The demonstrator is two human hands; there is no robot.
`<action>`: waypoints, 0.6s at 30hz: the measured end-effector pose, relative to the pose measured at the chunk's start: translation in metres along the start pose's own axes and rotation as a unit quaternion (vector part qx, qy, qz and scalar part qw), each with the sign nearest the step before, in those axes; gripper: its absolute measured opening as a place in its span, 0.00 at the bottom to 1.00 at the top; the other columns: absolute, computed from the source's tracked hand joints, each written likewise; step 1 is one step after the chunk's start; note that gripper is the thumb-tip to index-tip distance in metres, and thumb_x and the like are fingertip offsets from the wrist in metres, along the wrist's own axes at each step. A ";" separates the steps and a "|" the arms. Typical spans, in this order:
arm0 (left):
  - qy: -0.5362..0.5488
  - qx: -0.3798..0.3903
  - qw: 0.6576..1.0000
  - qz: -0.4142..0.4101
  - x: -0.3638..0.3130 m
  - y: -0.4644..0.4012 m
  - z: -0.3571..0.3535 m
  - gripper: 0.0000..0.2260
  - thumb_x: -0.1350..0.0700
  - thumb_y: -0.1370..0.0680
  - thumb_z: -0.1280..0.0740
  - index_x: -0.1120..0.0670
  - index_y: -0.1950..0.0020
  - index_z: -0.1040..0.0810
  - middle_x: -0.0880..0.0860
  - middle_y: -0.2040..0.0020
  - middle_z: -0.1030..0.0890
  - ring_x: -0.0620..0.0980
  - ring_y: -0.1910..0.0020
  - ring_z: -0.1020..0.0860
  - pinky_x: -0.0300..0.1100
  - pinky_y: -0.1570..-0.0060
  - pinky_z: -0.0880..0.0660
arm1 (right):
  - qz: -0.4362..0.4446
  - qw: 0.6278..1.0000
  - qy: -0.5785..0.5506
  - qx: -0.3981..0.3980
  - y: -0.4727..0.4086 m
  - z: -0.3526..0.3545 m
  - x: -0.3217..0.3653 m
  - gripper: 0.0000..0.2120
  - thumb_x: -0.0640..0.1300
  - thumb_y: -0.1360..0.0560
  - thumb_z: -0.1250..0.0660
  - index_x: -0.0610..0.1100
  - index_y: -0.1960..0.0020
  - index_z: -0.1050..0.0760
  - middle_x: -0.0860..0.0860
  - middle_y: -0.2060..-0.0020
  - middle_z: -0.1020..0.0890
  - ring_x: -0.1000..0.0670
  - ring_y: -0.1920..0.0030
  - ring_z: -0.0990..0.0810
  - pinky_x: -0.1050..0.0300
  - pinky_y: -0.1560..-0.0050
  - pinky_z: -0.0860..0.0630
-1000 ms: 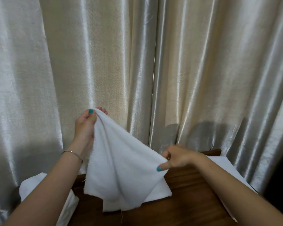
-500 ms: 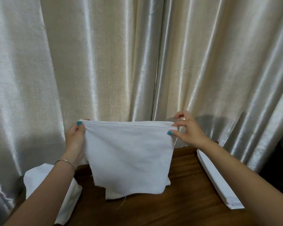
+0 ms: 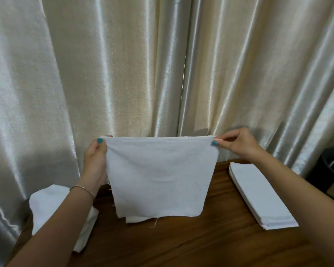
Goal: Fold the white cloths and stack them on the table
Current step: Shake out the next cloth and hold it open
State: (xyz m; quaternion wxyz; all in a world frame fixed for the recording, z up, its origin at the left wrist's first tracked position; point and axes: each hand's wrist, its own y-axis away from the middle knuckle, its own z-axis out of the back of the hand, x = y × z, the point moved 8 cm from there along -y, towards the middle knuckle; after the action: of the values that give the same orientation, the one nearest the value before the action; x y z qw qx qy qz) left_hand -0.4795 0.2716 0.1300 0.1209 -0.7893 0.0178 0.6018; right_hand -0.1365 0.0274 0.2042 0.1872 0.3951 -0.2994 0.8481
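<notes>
A white cloth (image 3: 160, 176) hangs doubled over in the air above the wooden table (image 3: 201, 239), its top edge stretched level. My left hand (image 3: 95, 157) pinches its upper left corner, and my right hand (image 3: 237, 143) pinches its upper right corner. The lower edge of the cloth hangs just above the tabletop. On the right side of the table lies a neat stack of folded white cloths (image 3: 258, 195). A loose heap of unfolded white cloths (image 3: 48, 207) sits at the table's left end, partly hidden by my left forearm.
A shiny cream curtain (image 3: 143, 64) hangs close behind the table and fills the background. A dark object (image 3: 332, 166) stands on the floor past the table's right end. Bare wood shows at the front of the table.
My right hand has risen from low near the table to the level of my left hand and moved right, so the sagging cloth now hangs flat and taut between both hands.
</notes>
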 end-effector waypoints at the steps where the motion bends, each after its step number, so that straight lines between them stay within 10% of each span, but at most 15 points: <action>1: -0.001 -0.005 1.000 -0.008 -0.001 0.000 0.000 0.10 0.53 0.19 0.40 0.48 0.55 0.19 0.51 0.59 0.20 0.45 0.63 0.22 0.38 0.63 0.25 | 0.008 0.999 -0.034 0.002 0.001 0.003 0.002 0.12 0.36 0.33 0.24 0.39 0.50 0.17 0.49 0.68 0.20 0.60 0.70 0.24 0.75 0.62 0.28; 4: -0.019 -0.011 1.000 -0.017 0.001 0.001 -0.003 0.11 0.53 0.19 0.39 0.48 0.56 0.19 0.50 0.61 0.20 0.44 0.64 0.23 0.36 0.65 0.25 | -0.008 1.000 0.006 0.023 -0.004 0.007 -0.006 0.19 0.41 0.33 0.23 0.50 0.44 0.19 0.51 0.67 0.21 0.53 0.64 0.24 0.66 0.54 0.26; 8: -0.061 -0.019 0.997 0.051 0.041 0.002 -0.005 0.13 0.50 0.20 0.39 0.50 0.62 0.22 0.57 0.58 0.23 0.52 0.58 0.26 0.46 0.57 0.28 | -0.060 0.955 0.289 0.021 -0.012 -0.003 -0.032 0.02 0.53 0.28 0.29 0.56 0.57 0.21 0.56 0.61 0.19 0.51 0.56 0.20 0.53 0.53 0.22; 13: -0.058 -0.023 0.990 0.129 0.071 0.012 -0.022 0.11 0.50 0.19 0.41 0.49 0.56 0.22 0.54 0.55 0.20 0.53 0.55 0.22 0.47 0.52 0.25 | -0.140 0.989 0.007 0.056 -0.013 -0.037 -0.064 0.05 0.45 0.18 0.45 0.46 0.50 0.33 0.42 0.56 0.21 0.45 0.66 0.15 0.50 0.66 0.19; 18: -0.046 -0.018 0.995 0.091 0.047 0.011 -0.036 0.10 0.49 0.19 0.41 0.51 0.52 0.23 0.53 0.56 0.20 0.51 0.56 0.23 0.44 0.54 0.25 | -0.136 0.980 -0.142 0.029 -0.020 -0.037 -0.078 0.05 0.45 0.20 0.37 0.50 0.47 0.34 0.39 0.47 0.20 0.45 0.58 0.15 0.46 0.50 0.18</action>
State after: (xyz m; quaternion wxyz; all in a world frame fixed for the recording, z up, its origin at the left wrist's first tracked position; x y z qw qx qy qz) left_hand -0.4341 0.2589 0.0922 0.0526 -0.7581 0.0730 0.6459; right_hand -0.0983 0.0603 0.1315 0.2450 0.5543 -0.2416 0.7579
